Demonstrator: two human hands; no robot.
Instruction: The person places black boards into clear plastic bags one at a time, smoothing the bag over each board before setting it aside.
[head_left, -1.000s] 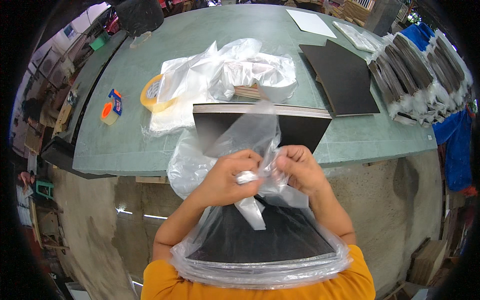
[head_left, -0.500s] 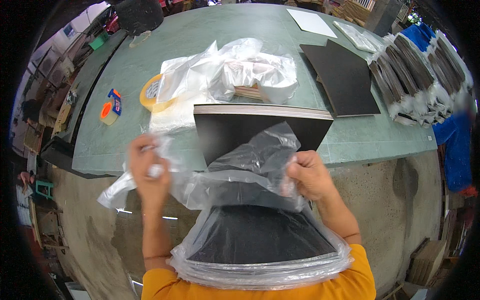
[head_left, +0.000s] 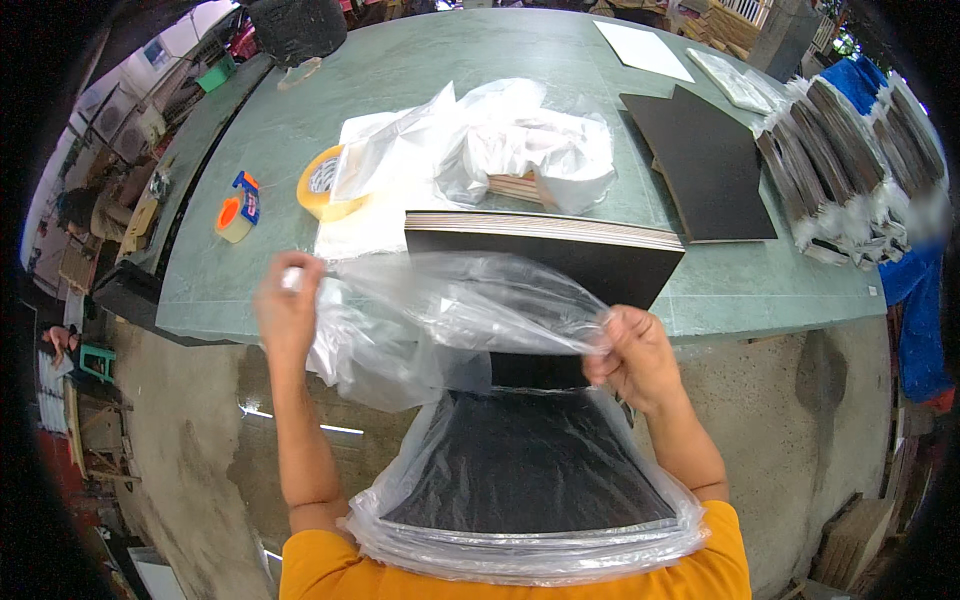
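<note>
A clear plastic sheet or bag (head_left: 470, 300) is stretched sideways between my two hands; I cannot tell which it is. My left hand (head_left: 290, 315), slightly blurred, is closed on one end, and loose folds hang below it. At the other end, the fingers of my right hand (head_left: 635, 355) pinch the film. Just beyond the film, a stack of black boards (head_left: 600, 262) with pale edges stands at the table's near edge. Against my body rests a black panel stack (head_left: 530, 460) wrapped in clear plastic.
On the green table (head_left: 400, 60) lie crumpled plastic wrapping (head_left: 500, 135), a yellow tape roll (head_left: 325, 185), a small orange-and-blue tape dispenser (head_left: 240, 210) and black boards (head_left: 710, 170). Plastic-wrapped bundles (head_left: 830, 150) stand at the right, near a white sheet (head_left: 640, 50).
The film has been pulled up off the wrapped stack and drawn taut between my hands. My left hand has risen a little. The view has shifted slightly.
</note>
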